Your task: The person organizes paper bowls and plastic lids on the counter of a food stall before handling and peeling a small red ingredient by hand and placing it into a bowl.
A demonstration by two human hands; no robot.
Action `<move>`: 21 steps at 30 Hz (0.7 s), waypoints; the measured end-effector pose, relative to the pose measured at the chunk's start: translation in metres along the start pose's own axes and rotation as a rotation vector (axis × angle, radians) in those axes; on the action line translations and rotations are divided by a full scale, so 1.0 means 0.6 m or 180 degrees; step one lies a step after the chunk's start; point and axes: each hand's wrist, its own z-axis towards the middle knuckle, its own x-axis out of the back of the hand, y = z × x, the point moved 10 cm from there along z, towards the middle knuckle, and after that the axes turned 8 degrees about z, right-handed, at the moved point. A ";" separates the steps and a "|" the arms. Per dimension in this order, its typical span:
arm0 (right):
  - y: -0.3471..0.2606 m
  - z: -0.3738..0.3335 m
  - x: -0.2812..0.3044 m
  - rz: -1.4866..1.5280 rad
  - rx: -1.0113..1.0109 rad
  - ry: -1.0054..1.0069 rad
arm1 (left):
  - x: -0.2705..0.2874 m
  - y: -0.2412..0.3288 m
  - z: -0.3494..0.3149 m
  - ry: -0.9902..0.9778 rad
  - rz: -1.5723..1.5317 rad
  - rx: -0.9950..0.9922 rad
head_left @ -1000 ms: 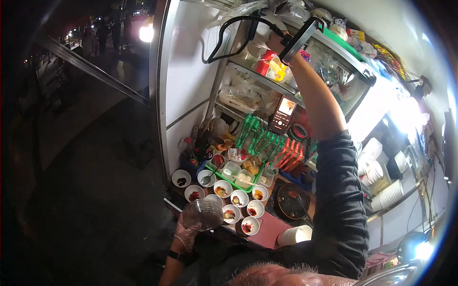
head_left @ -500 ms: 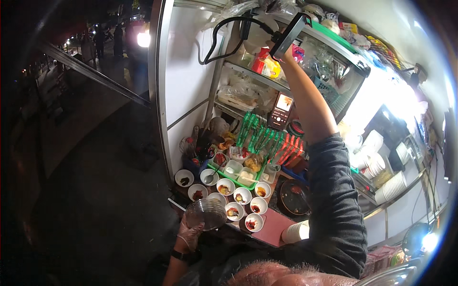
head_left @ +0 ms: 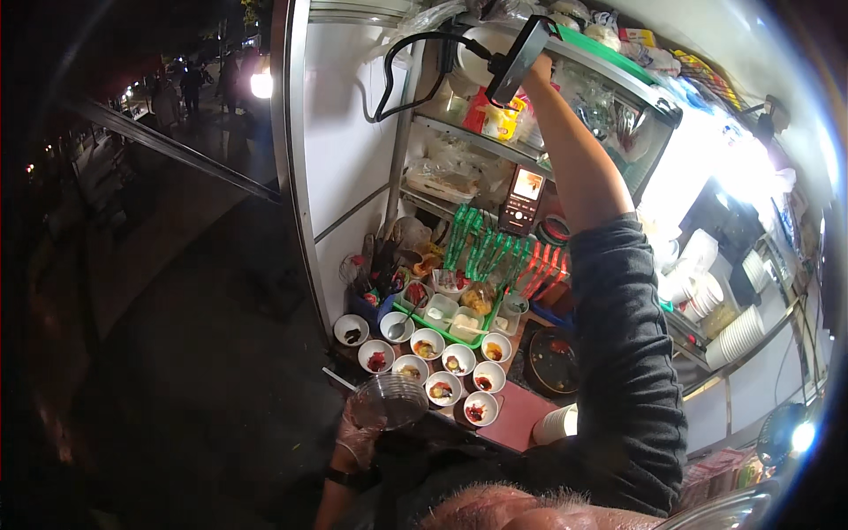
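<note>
Lower centre, your gloved left hand (head_left: 359,433) holds a clear round plastic stack (head_left: 389,402); tilting could topple it onto the white round bowls (head_left: 443,389). Upper centre, I cannot tell what your right hand (head_left: 541,71) grips.

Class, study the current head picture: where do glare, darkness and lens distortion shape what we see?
Head view: glare whites out the upper right; a bright light flares lower right; the left side is mostly dark; the metal post bows with the fisheye; the left hand looks more dimly lit than the white bowls.
</note>
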 end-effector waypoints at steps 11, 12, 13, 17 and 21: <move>-0.092 -0.050 0.079 -0.0112 0.0374 0.0065 | 0.050 -0.075 0.012 -0.0031 0.0133 0.0192; -0.071 -0.037 0.094 -0.0159 0.0459 0.0037 | 0.047 -0.099 0.025 -0.0258 0.0037 0.0300; -0.065 -0.043 0.094 -0.0168 0.0429 0.0050 | 0.037 -0.093 0.023 -0.0269 0.0062 0.0321; -0.087 -0.054 0.085 -0.0301 0.0648 0.0204 | 0.061 -0.113 0.024 -0.0024 -0.0155 0.0318; -0.058 -0.036 0.085 -0.0228 0.0533 -0.0036 | 0.059 -0.133 0.032 -0.0059 -0.0134 0.0480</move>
